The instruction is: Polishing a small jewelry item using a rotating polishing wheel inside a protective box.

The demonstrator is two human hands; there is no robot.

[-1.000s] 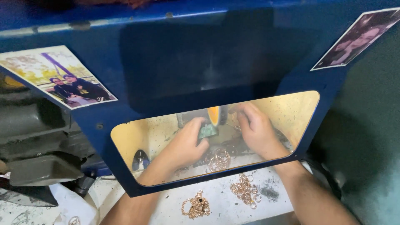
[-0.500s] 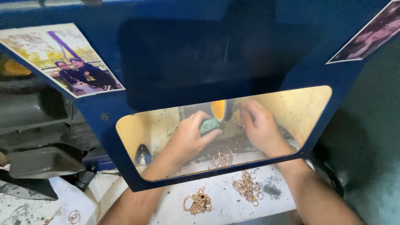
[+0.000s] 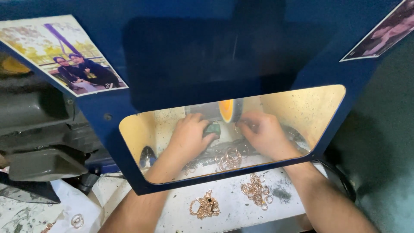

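A green block (image 3: 211, 129) is kept gripped in the left hand (image 3: 188, 133) at the wheel (image 3: 227, 111) (right hand's (image 3: 264, 134) grip unclear), little changed.

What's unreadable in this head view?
- Right hand: what its fingertips pinch is too small, hidden by fingers.
- Green block: mostly covered by left hand.
- Orange wheel: top cut off by blue hood.
- Both forearms: blurred behind the hood's window edge.
- Ring pile: single pieces too small to count.
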